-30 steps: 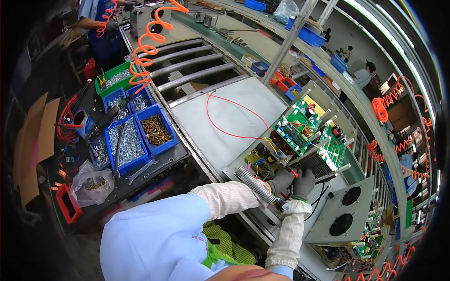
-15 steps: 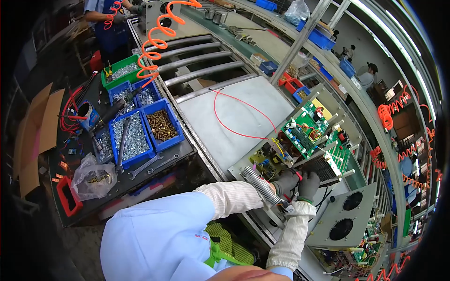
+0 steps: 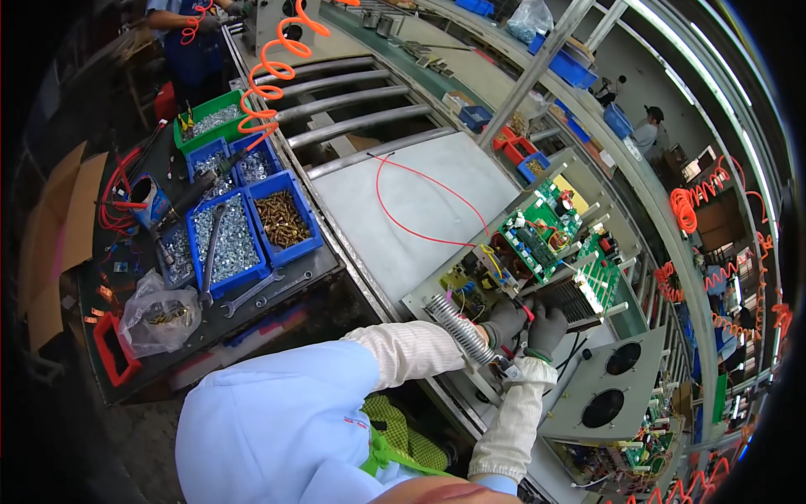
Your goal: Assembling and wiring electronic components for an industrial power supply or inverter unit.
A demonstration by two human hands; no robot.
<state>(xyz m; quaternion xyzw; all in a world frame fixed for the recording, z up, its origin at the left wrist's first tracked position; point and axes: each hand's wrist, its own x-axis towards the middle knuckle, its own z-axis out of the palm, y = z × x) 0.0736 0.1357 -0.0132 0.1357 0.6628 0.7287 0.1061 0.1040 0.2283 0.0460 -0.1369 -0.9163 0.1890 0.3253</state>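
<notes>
Both my hands wear dark grey gloves and work close together at the near side of an open metal chassis point(image 3: 416, 298) with circuit boards. My left hand point(image 3: 504, 322) is closed, its fingers bunched at a short red-sleeved cable end point(image 3: 527, 312). My right hand point(image 3: 547, 330) is closed just right of it, fingertips pointing at the same spot; what they pinch is hidden. A coiled metal-wire resistor point(image 3: 460, 328) stands by my left wrist. Beyond my hands are a black heatsink point(image 3: 569, 300) and a green circuit board point(image 3: 537, 239). A long red wire point(image 3: 379, 197) loops out over a white sheet.
At left, a dark bench carries blue bins point(image 3: 225, 244) of nuts and brass screws, wrenches point(image 3: 252, 292) and a plastic bag point(image 3: 159, 315). An orange coiled hose point(image 3: 273, 71) hangs ahead. A panel with two fans point(image 3: 604, 386) stands at right. A co-worker point(image 3: 189, 38) is at far left.
The whole view has shifted slightly to the left. My hands stay at the same spot on the chassis, with only slight finger movement.
</notes>
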